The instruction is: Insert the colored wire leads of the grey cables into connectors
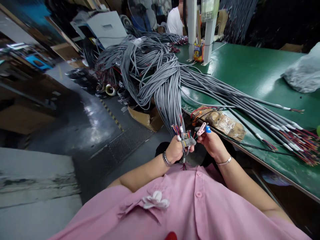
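My left hand, a grey cover on one finger, is closed around the stripped ends of several grey cables. Thin coloured wires fan out above its fingers. Close beside it on the right, my right hand wears a blue cover on the thumb and pinches a small pink tool whose exact kind I cannot make out. The fingertips of both hands are nearly together, in front of my body. From the held ends the cables run up into a large grey bundle.
A wooden block wrapped in clear film lies at the edge of the green table. More cables with bared ends stretch to the right. A plastic bag lies at far right. Behind the bundle is a person in white.
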{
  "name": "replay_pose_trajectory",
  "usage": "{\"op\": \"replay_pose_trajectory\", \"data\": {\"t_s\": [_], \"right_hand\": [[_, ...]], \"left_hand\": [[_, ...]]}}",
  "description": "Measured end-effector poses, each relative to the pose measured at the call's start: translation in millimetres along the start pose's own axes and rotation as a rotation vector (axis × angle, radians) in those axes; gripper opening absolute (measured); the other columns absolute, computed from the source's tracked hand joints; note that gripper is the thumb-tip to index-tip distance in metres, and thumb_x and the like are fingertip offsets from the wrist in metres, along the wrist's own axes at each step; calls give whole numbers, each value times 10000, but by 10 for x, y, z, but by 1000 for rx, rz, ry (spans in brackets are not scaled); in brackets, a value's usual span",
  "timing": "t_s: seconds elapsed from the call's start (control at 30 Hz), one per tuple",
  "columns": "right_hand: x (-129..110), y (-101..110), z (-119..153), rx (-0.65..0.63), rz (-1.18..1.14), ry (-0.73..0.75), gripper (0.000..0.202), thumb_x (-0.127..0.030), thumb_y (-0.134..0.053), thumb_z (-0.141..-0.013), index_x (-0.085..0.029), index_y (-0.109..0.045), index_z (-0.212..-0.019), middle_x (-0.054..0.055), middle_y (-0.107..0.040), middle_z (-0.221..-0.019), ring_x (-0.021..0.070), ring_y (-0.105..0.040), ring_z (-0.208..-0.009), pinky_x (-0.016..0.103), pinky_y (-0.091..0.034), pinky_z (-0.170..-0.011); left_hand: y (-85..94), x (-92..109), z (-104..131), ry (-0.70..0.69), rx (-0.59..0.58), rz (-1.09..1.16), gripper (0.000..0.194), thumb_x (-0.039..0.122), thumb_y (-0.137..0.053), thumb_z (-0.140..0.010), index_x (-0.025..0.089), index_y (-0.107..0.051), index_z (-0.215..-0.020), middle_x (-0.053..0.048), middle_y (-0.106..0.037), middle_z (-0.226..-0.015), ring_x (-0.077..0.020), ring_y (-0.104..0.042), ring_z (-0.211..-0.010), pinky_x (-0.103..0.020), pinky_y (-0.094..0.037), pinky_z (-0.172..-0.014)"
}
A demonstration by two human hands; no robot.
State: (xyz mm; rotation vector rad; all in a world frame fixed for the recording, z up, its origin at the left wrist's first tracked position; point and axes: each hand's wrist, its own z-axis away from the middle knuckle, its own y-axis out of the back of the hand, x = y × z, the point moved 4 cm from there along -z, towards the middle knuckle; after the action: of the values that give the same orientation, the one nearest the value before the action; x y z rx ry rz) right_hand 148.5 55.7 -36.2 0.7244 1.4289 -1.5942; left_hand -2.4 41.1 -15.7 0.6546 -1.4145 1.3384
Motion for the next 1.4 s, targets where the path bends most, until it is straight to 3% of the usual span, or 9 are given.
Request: {"op": "replay_pose_trajectory", "data": {"t_s": [0.1, 0.17, 0.33, 0.43, 0.6, 0.73, 0.87, 1.2, 1.4], "right_hand": [[-63, 42, -13, 150, 201, 211, 478, -661, -581, -802, -196, -679, -749, 20, -608, -653, 121, -464, -540, 262, -425, -547], [-57, 47, -25, 195, 220, 252, 525, -694, -515, -821, -201, -680, -748, 30, -617, -661, 132, -471, -551, 265, -427, -544], [38, -39, -111, 89, -83, 63, 516, -716, -578, -762, -209, -664, -803, 19, -634, -691, 142, -542, -605, 273, -486, -587], [39, -54, -137, 117, -173, 70, 440, -646, -643, -764, -207, -654, -779, 8, -623, -690, 129, -533, -606, 263, -486, -601], [64, -48, -149, 149, -190, 97, 428, -626, -634, -785, -200, -641, -747, 7, -613, -673, 126, -517, -589, 266, -475, -594], [87, -59, -131, 119, -193, 36, 484, -682, -594, -777, -207, -666, -837, 17, -645, -713, 137, -546, -599, 271, -485, -585], [75, -69, -87, 88, -212, 8, 497, -699, -619, -744, -209, -662, -811, 23, -660, -728, 137, -554, -599, 274, -500, -592], [-21, -82, -10, 32, -193, 42, 377, -569, -669, -786, -193, -678, -800, 18, -658, -762, 110, -538, -614, 233, -488, -579], [43, -54, -66, 24, -228, 2, 484, -675, -621, -763, -200, -691, -821, 48, -711, -865, 118, -573, -622, 250, -520, -592]], "left_hand": [[-13, -22, -34, 27, -15, -37, 314, 401, -782, -660, 114, -659, -627, -28, -608, -494, -101, -529, -422, -220, -348, -417], [-16, -36, -52, 38, -12, -43, 324, 410, -784, -654, 117, -649, -621, -24, -603, -490, -96, -520, -412, -216, -339, -409], [-42, -48, -87, 46, -2, -16, 342, 408, -789, -645, 133, -594, -586, -18, -605, -493, -102, -538, -425, -216, -363, -422], [-60, -48, -94, 39, -6, -22, 332, 404, -777, -668, 131, -602, -598, -16, -601, -489, -98, -531, -417, -214, -339, -415], [-81, -36, -78, 31, -6, -96, 363, 424, -771, -679, 125, -601, -565, -22, -586, -479, -93, -515, -418, -226, -325, -429], [-78, -35, -66, 38, 11, -106, 380, 429, -783, -660, 128, -586, -537, -22, -578, -466, -92, -500, -407, -230, -327, -428], [-41, -43, -43, 20, -11, -89, 367, 414, -783, -662, 127, -594, -535, -28, -587, -469, -91, -491, -401, -227, -305, -412], [34, -25, 39, -17, -15, -67, 321, 396, -767, -695, 122, -633, -594, -24, -603, -485, -84, -487, -406, -222, -307, -414], [-4, -22, 5, -35, 40, -1, 309, 381, -777, -672, 130, -615, -591, -18, -602, -489, -104, -526, -424, -224, -326, -411]]}}
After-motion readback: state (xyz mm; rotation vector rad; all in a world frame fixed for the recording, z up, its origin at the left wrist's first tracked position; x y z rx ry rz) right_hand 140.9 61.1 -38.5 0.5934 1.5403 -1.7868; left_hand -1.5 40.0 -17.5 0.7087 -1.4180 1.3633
